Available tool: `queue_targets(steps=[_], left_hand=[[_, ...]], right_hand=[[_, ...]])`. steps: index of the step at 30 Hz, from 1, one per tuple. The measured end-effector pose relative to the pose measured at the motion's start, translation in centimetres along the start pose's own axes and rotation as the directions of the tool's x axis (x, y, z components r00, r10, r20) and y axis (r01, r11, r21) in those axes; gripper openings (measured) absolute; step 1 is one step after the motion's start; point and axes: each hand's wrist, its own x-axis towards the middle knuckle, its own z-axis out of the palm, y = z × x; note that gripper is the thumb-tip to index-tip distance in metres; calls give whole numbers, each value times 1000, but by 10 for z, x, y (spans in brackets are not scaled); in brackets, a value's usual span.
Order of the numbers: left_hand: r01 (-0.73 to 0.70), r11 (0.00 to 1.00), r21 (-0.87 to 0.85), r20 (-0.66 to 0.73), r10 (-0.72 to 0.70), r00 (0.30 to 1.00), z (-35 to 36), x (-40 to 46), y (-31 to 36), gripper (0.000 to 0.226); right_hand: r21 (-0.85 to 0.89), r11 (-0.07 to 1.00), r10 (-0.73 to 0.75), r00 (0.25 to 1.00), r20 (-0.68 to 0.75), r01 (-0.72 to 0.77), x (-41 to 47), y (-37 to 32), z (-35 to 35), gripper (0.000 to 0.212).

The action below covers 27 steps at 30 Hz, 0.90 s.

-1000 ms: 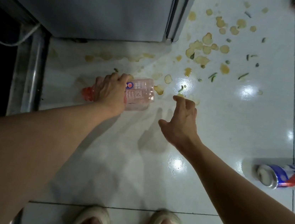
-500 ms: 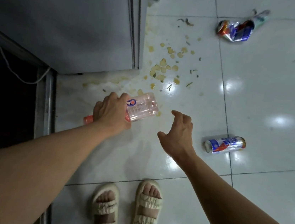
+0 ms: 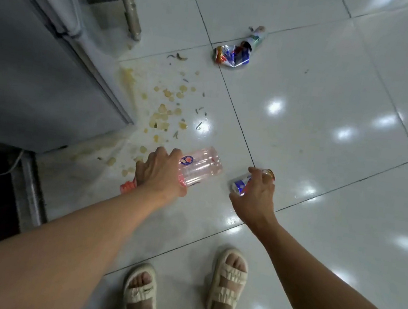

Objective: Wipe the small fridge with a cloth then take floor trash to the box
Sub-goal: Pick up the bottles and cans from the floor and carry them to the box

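Trash on the floor [image 3: 324, 169] counts three larger pieces: one clear pink plastic bottle [image 3: 200, 166], one blue, white and red can [image 3: 240, 184] and one crushed can [image 3: 232, 55]. Nearest, the left hand [image 3: 160, 174] curls its fingers round the bottle, which lies on its side with its orange cap end [image 3: 127, 187] toward the person and its base pointing away; it looks see-through with nothing visible inside. Just right of it, the right hand [image 3: 254, 196] closes its fingers over the can, whose gold rim shows past the fingertips. Beyond the left hand, many yellowish crumbs and a few green scraps [image 3: 167, 108] are scattered beside the grey fridge [image 3: 41, 70]. Farthest from both hands lies the crushed can, with a small wrapper [image 3: 257, 36] touching it.
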Motion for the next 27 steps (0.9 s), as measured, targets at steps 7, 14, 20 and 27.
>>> queue_targets(steps=[7, 14, 20, 27], left_hand=[[65, 997, 44, 27, -66, 997, 29, 32, 69, 65], [109, 994, -13, 27, -109, 994, 76, 67, 135, 63], [103, 994, 36, 34, -104, 994, 122, 108, 148, 69], [59, 997, 45, 23, -60, 998, 177, 166, 141, 70]], right_hand=[[89, 990, 105, 994, 31, -108, 46, 68, -36, 67], [149, 966, 197, 975, 100, -210, 100, 132, -40, 72], [217, 908, 333, 931, 149, -359, 139, 173, 4, 75], [338, 787, 491, 856, 164, -516, 180, 200, 81, 83]])
